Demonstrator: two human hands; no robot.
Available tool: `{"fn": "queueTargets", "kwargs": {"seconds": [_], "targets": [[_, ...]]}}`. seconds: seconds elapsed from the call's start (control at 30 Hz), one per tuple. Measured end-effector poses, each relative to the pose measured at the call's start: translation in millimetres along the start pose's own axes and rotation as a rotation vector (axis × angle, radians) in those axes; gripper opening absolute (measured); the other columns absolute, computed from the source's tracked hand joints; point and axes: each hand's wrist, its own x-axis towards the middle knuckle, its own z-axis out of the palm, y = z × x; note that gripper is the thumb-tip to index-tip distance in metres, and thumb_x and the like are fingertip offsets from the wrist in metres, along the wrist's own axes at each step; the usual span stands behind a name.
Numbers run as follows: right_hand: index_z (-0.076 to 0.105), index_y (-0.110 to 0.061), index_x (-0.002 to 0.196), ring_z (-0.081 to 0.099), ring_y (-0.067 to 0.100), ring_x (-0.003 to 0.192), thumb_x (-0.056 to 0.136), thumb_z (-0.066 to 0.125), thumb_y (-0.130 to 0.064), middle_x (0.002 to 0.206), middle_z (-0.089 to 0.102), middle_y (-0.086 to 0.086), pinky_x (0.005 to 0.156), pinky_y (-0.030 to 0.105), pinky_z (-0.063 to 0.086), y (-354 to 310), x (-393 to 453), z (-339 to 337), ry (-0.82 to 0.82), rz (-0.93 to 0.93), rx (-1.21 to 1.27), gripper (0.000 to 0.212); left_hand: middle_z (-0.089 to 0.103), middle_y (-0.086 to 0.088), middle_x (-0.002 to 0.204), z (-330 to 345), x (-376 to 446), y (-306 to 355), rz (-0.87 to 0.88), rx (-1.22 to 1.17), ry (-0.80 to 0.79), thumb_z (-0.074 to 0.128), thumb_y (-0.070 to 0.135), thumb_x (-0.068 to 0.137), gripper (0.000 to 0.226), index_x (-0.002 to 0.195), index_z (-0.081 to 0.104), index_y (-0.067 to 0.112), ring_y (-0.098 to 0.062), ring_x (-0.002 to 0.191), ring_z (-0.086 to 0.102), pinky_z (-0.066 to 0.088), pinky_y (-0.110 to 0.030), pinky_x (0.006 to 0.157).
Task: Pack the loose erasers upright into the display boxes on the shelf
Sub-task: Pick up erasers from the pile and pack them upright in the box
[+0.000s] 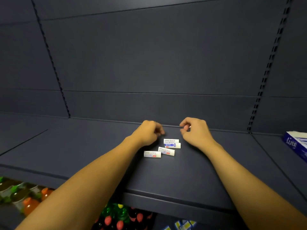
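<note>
Head view, looking down along both bare forearms onto a dark shelf (191,176). The left hand (147,131) sits low over the shelf surface with its fingers curled inward, tips bunched toward the thumb; whether that grip has anything in it I cannot tell, since the fingertips blur together and nothing white shows between them. The right hand (195,132) mirrors it, just across a small gap, its fingers also curled, thumb and forefinger drawn close in a pinch. A small pale glint shows at the edge of that pinch, too small to name, so what the right grip holds stays uncertain.

And the erasers (164,148), four of them in white printed sleeves, lie flat on the shelf just nearer the camera than both grips, between the two wrists. Two lie side by side, touching, right under the gap between the hands, closer to the right hand's heel. A third lies angled just in front of that pair, and the fourth rests beside it toward the left forearm. None stands upright, and neither hand touches them.

Far off to the right of the right grip, at the edge of the shelf, lies a blue and white box (296,143), only partly in frame. Below the shelf's front edge, under the left forearm, stand bottles (28,196) with orange and green caps.
</note>
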Motion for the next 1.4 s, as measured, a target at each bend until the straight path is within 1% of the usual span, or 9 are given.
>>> {"fn": "queueTargets", "kwargs": {"seconds": [0.17, 0.23, 0.33, 0.67, 0.8, 0.93, 1.1, 1.3, 1.4], "targets": [[0.07, -0.031, 0.095, 0.048, 0.001, 0.056, 0.076, 0.082, -0.023, 0.082, 0.066, -0.008, 0.058, 0.014, 0.037, 6, -1, -4, -0.196, -0.063, 0.042, 0.025, 0.069, 0.008, 0.095, 5, 13, -14, 0.108, -0.15, -0.035, 0.073, 0.005, 0.086, 0.025, 0.097, 0.074, 0.028, -0.004, 0.086, 0.064, 0.043, -0.007, 0.074], [0.069, -0.033, 0.098, 0.045, 0.003, 0.057, 0.074, 0.084, -0.024, 0.083, 0.064, -0.01, 0.057, 0.014, 0.037, 5, -4, -7, -0.25, -0.098, 0.016, 0.03, 0.07, 0.009, 0.096, 9, 14, -18, 0.147, -0.205, -0.033, 0.076, 0.008, 0.086, 0.024, 0.1, 0.075, 0.027, -0.005, 0.086, 0.064, 0.043, -0.007, 0.074], [0.068, -0.033, 0.102, 0.044, 0.005, 0.059, 0.074, 0.083, -0.022, 0.085, 0.062, -0.01, 0.057, 0.015, 0.041, 5, -7, -7, -0.3, -0.133, 0.0, 0.034, 0.07, 0.01, 0.096, 13, 11, -21, 0.185, -0.277, -0.026, 0.079, 0.014, 0.084, 0.024, 0.102, 0.076, 0.03, -0.01, 0.082, 0.061, 0.048, -0.016, 0.074], [0.067, -0.029, 0.087, 0.05, 0.0, 0.06, 0.071, 0.087, -0.042, 0.077, 0.061, -0.006, 0.06, 0.017, 0.034, 11, -5, 0, -0.202, -0.083, -0.067, 0.029, 0.068, 0.009, 0.1, 8, 6, -19, 0.255, -0.363, -0.038, 0.084, 0.015, 0.08, 0.031, 0.106, 0.075, 0.028, -0.016, 0.083, 0.059, 0.044, -0.012, 0.073], [0.069, -0.026, 0.08, 0.052, 0.001, 0.057, 0.073, 0.086, -0.041, 0.073, 0.065, -0.003, 0.062, 0.014, 0.033, 8, -7, -2, -0.206, -0.049, -0.058, 0.024, 0.064, 0.008, 0.106, 4, 7, -15, 0.333, -0.331, -0.075, 0.083, 0.017, 0.081, 0.035, 0.11, 0.075, 0.034, -0.009, 0.09, 0.057, 0.044, -0.013, 0.08], [0.075, -0.024, 0.077, 0.047, 0.0, 0.049, 0.083, 0.077, -0.02, 0.065, 0.067, -0.008, 0.056, 0.011, 0.039, 4, -7, -5, -0.264, -0.008, 0.006, 0.008, 0.062, 0.015, 0.112, 4, 8, -11, 0.403, -0.149, -0.094, 0.08, 0.026, 0.084, 0.023, 0.104, 0.077, 0.037, -0.007, 0.107, 0.053, 0.039, -0.02, 0.095], [0.079, -0.026, 0.086, 0.054, -0.005, 0.054, 0.089, 0.067, -0.018, 0.062, 0.066, -0.022, 0.055, 0.006, 0.039, 3, -8, -9, -0.336, 0.057, 0.016, 0.015, 0.065, 0.019, 0.1, 3, 9, -14, 0.329, -0.082, -0.015, 0.082, 0.04, 0.08, 0.016, 0.092, 0.076, 0.033, -0.004, 0.103, 0.051, 0.04, -0.024, 0.093], [0.078, -0.029, 0.082, 0.045, 0.0, 0.049, 0.081, 0.08, -0.031, 0.077, 0.071, 0.005, 0.05, 0.009, 0.035, -2, -9, -10, -0.379, 0.061, 0.014, 0.004, 0.068, 0.016, 0.093, -3, 9, -19, 0.269, -0.063, -0.032, 0.08, 0.039, 0.082, 0.015, 0.094, 0.075, 0.032, -0.003, 0.098, 0.052, 0.045, -0.026, 0.088], [0.078, -0.028, 0.083, 0.046, -0.001, 0.049, 0.079, 0.082, -0.032, 0.081, 0.073, 0.004, 0.048, 0.008, 0.035, -4, -9, -12, -0.371, 0.067, -0.003, 0.006, 0.068, 0.014, 0.093, -5, 9, -20, 0.261, -0.046, -0.042, 0.08, 0.039, 0.083, 0.019, 0.1, 0.075, 0.033, -0.005, 0.098, 0.052, 0.043, -0.021, 0.086]]}}
